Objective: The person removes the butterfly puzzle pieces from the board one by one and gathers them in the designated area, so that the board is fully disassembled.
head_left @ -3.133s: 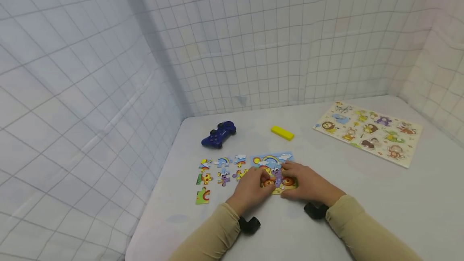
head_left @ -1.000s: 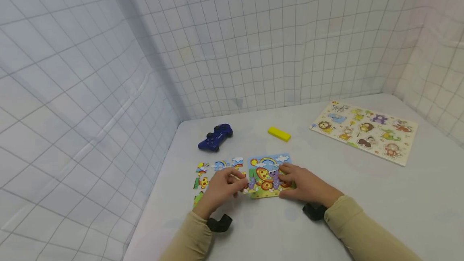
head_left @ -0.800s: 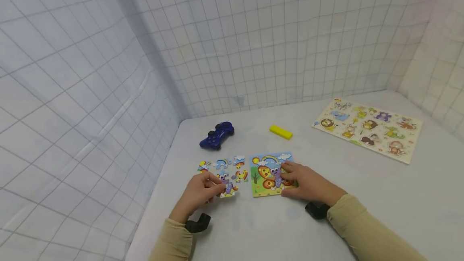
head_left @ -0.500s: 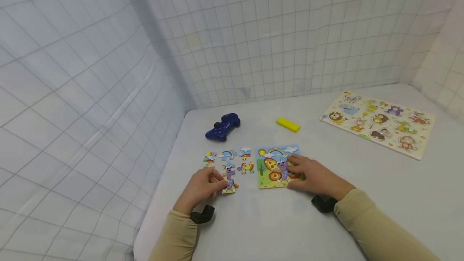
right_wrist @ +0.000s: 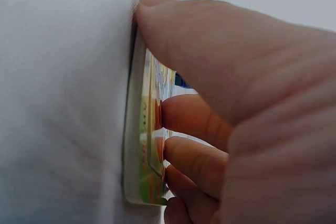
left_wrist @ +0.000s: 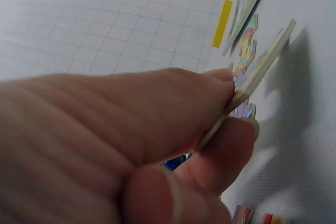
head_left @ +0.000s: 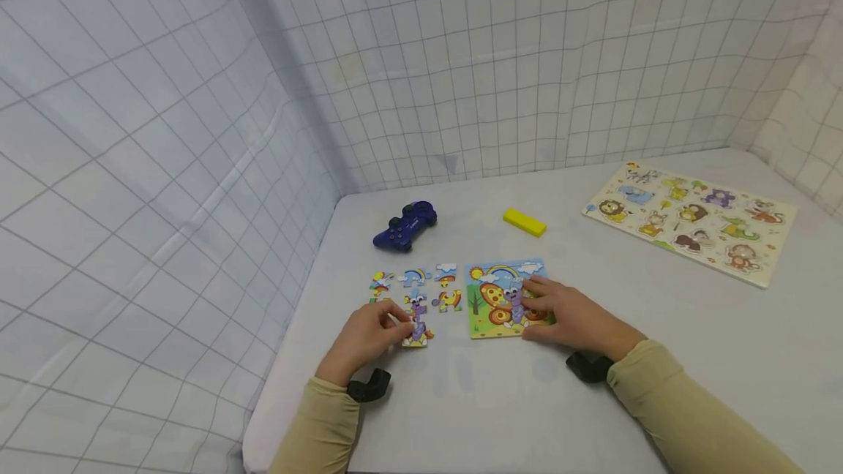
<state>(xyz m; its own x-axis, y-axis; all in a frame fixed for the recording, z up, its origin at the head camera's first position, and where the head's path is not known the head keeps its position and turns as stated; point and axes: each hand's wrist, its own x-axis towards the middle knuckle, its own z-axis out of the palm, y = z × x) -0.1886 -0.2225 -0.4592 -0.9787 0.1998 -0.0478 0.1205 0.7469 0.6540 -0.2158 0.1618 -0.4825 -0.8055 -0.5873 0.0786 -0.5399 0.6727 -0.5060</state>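
Note:
My left hand (head_left: 369, 335) pinches a puzzle piece (head_left: 418, 336) with a purple body and white feet between thumb and finger, just below the loose pieces. In the left wrist view, the tilted puzzle piece (left_wrist: 269, 56) stands edge-on above the tabletop, its far corner sticking out. Several loose puzzle pieces (head_left: 450, 301) lie in rows left of the butterfly puzzle board (head_left: 481, 320), one partly hidden by the left hand. My right hand (head_left: 574, 318) rests on the board's right side. In the right wrist view its thumb meets the board's edge (right_wrist: 135, 129) and the fingertips touch the picture.
Behind the loose pieces lies a blue game controller (head_left: 406, 226), with a yellow block (head_left: 525, 222) to its right. An animal puzzle board (head_left: 691, 224) occupies the table's back right. Grid-patterned cloth (head_left: 461, 72) walls in the back and sides.
From the butterfly board my left hand has moved left with the puzzle piece and lowered it below the loose pieces. My right hand has stayed on the board.

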